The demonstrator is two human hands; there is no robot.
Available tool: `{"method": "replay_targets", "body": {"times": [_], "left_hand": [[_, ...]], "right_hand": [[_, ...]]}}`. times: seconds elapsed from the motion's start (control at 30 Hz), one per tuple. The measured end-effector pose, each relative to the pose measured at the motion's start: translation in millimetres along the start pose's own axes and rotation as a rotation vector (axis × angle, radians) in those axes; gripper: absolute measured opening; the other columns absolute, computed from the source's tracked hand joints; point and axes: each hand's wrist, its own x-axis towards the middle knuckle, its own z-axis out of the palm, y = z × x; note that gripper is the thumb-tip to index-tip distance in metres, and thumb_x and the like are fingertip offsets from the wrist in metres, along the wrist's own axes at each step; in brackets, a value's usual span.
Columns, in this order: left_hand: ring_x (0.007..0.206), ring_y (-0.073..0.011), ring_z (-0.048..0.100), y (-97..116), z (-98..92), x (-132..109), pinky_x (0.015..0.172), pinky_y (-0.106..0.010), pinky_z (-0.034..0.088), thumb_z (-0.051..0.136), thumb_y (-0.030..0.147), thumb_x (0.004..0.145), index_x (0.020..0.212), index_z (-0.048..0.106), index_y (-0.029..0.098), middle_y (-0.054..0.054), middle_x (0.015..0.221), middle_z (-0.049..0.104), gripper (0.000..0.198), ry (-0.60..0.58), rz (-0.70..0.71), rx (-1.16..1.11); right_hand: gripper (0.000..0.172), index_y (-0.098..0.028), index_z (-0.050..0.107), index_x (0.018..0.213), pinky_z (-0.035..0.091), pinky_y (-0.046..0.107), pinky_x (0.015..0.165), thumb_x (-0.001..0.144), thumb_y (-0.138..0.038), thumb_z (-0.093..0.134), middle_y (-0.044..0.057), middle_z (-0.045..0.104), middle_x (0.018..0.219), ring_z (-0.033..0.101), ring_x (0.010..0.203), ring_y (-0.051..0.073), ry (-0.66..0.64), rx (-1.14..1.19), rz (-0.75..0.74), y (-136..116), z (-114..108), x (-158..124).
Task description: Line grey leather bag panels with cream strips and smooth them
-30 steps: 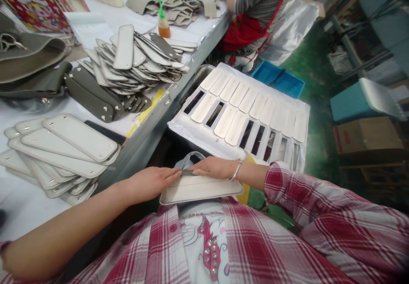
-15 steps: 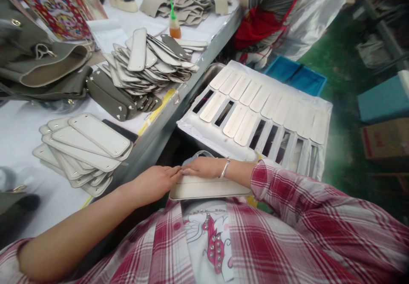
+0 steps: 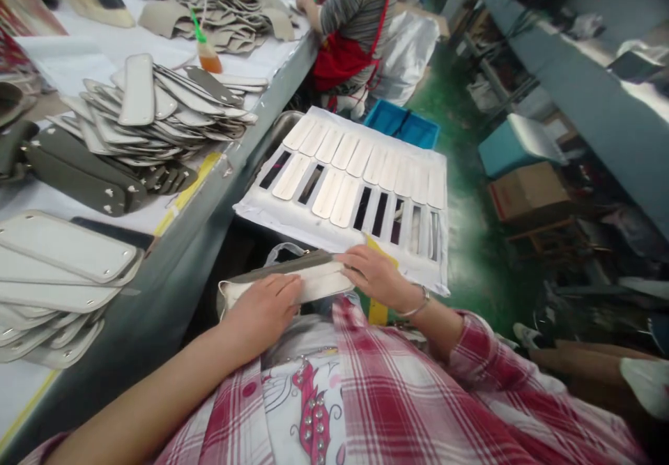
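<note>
In front of my body is a long, narrow piece (image 3: pixel 327 280) with a whitish face and a grey-brown leather-like edge. Its exact kind I cannot make out. My left hand (image 3: pixel 266 308) grips its left part, fingers together over the white face and thumb side hidden. At the other end my right hand (image 3: pixel 373 277) has its fingers bent over the piece. Just beyond, white oblong panels (image 3: pixel 334 196) lie in two rows on a white slotted board (image 3: pixel 293 217). To my left, white panels with metal studs (image 3: pixel 63 249) are stacked on the table (image 3: pixel 172 277).
Further along the table stand a heap of whitish and grey panels (image 3: pixel 162 109), a green-tipped bottle (image 3: pixel 209 57) and grey-brown cut pieces (image 3: pixel 230 22). A co-worker in a striped sleeve (image 3: pixel 345 5) sits beyond. A blue crate (image 3: pixel 402 123) and a cardboard box (image 3: pixel 530 193) are on the right.
My hands have moved apart: the right one has gone to the piece's right end, the left one rests nearer its left end. The piece now shows its grey edge. The view has turned right.
</note>
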Motion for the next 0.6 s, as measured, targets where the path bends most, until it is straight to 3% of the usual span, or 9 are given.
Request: {"method": "replay_targets", "body": {"times": [0.07,0.2,0.33,0.47,0.6], "left_hand": [[0.103,-0.0215,0.053,20,12.8,12,0.088,-0.036,0.043,0.051,0.023,0.084,0.111,0.052,0.016,-0.008,0.112,0.06,0.028,-0.004,-0.013,-0.07],[0.1,-0.0228,0.051,38,29.0,26,0.083,-0.037,0.041,0.05,0.025,0.086,0.099,0.056,0.019,-0.006,0.106,0.061,0.016,-0.012,-0.05,-0.011],[0.103,-0.022,0.049,38,33.1,25,0.083,-0.037,0.038,0.043,0.022,0.089,0.098,0.058,0.02,-0.006,0.114,0.059,0.017,0.003,-0.034,0.055],[0.105,-0.0223,0.048,42,32.8,23,0.082,-0.037,0.038,0.043,0.02,0.089,0.099,0.058,0.021,-0.005,0.118,0.058,0.018,0.007,-0.06,0.084],[0.104,-0.0232,0.047,50,32.6,26,0.081,-0.039,0.037,0.042,0.019,0.087,0.098,0.058,0.02,-0.005,0.118,0.058,0.019,0.019,-0.117,0.089]], "right_hand": [[0.028,-0.017,0.061,0.108,0.043,0.035,0.082,0.089,-0.033,0.049,0.009,0.06,0.097,0.052,0.091,0.019,0.107,-0.034,0.085,-10,7,-30],[0.025,-0.018,0.065,0.092,0.041,0.031,0.075,0.091,-0.032,0.046,0.007,0.06,0.084,0.052,0.08,0.016,0.141,-0.018,0.152,-17,29,-59],[0.028,-0.016,0.065,0.089,0.04,0.03,0.076,0.093,-0.028,0.041,0.007,0.06,0.082,0.051,0.08,0.015,0.163,-0.004,0.108,-14,38,-59],[0.029,-0.015,0.065,0.087,0.037,0.03,0.078,0.093,-0.026,0.039,0.007,0.06,0.082,0.05,0.081,0.016,0.121,-0.115,0.049,-13,34,-54],[0.029,-0.016,0.062,0.079,0.034,0.03,0.074,0.093,-0.026,0.039,0.005,0.057,0.076,0.047,0.076,0.015,0.077,-0.224,0.084,-20,29,-50]]}}
